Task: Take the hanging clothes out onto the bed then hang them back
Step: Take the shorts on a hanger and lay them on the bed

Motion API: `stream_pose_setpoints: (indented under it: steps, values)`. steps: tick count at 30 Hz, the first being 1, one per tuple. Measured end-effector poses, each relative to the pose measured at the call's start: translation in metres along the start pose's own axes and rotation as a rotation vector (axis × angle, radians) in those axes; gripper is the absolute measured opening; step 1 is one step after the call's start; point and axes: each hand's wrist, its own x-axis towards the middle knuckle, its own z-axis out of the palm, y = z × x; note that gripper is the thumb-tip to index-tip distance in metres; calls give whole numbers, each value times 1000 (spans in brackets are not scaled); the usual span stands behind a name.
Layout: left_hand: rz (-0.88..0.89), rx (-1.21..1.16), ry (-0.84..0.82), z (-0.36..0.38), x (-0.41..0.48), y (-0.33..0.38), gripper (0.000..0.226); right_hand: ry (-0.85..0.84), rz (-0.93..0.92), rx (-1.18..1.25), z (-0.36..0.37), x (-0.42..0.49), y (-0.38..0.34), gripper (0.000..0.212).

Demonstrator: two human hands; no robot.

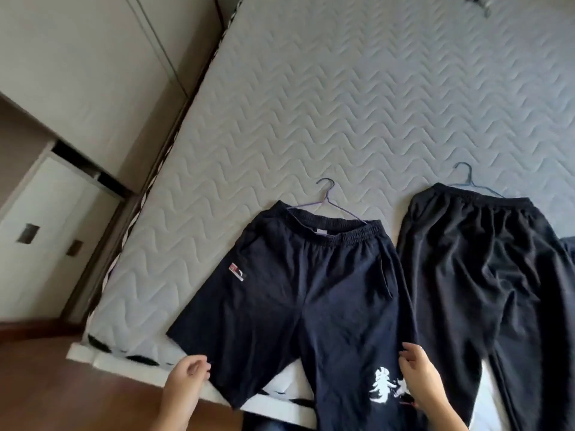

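Observation:
Dark navy shorts (298, 293) with a white printed character and a small red label lie flat on the bed (342, 104), a purple wire hanger (326, 202) still in the waistband. To their right lie black trousers (485, 275) on a blue hanger (469, 178). My left hand (186, 381) rests at the hem of the shorts' left leg, fingers curled at the fabric edge. My right hand (420, 374) lies on the right leg beside the white print, fingers loosely bent. Whether either hand pinches the cloth is unclear.
The quilted mattress stretches far and right. A light wardrobe (77, 73) with drawers (40, 231) stands to the left of the bed. Wooden floor (77, 384) lies at the lower left. Another dark item (476, 0) sits at the top right corner.

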Motion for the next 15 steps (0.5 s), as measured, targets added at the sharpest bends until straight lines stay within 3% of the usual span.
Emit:
stream_pose_setpoints:
  steps: [3,6,8,15]
  values:
    - [-62,-100,74,-20,-35,-32,10,-117,59,-45,3,-16,13,22]
    - [-94,-50,107,-40,-53,-61,12,-187,89,-8,5,-27,11,13]
    - [-125,-42,138,-53,-59,-81,14,-238,90,3,5,-31,4,17]
    - [-317,-412,267,-105,-95,-171,19,-321,-86,-201,47,-45,-45,21]
